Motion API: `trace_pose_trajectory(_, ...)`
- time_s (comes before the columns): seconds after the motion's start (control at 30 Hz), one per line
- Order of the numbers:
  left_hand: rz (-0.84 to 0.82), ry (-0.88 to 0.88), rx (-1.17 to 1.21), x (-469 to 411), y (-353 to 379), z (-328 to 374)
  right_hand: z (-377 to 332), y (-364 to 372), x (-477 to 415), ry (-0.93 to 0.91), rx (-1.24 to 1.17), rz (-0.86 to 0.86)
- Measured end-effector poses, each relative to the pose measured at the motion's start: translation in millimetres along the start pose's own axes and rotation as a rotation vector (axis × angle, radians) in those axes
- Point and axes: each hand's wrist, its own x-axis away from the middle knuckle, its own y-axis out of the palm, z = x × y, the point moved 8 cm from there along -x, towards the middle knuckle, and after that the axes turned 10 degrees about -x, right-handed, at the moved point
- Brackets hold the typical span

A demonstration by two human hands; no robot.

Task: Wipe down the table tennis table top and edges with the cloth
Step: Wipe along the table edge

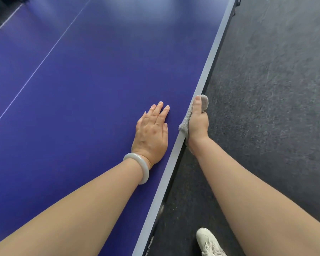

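The blue table tennis table fills the left and middle of the view, its pale right edge running from bottom centre to top right. My left hand lies flat on the blue top close to that edge, fingers straight, a pale bangle on the wrist. My right hand grips a grey cloth against the table's side edge, thumb on top along the rim. Part of the cloth is hidden under the hand and below the edge.
Dark grey speckled floor lies right of the table. A white shoe stands on it at the bottom. A thin white centre line crosses the top, and the far white edge line shows at top left.
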Motion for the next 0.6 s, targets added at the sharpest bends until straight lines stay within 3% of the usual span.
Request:
trace_pose_trajectory(0.3, 0.0, -0.014, 0.01, 1, -3, 0, 105, -38, 122, 0.066, 0.055, -0.013)
trace_pose_trajectory(0.6, -0.009, 0.001, 0.086, 4, -6, 2, 103, -39, 110, 0.087, 0.109, -0.163)
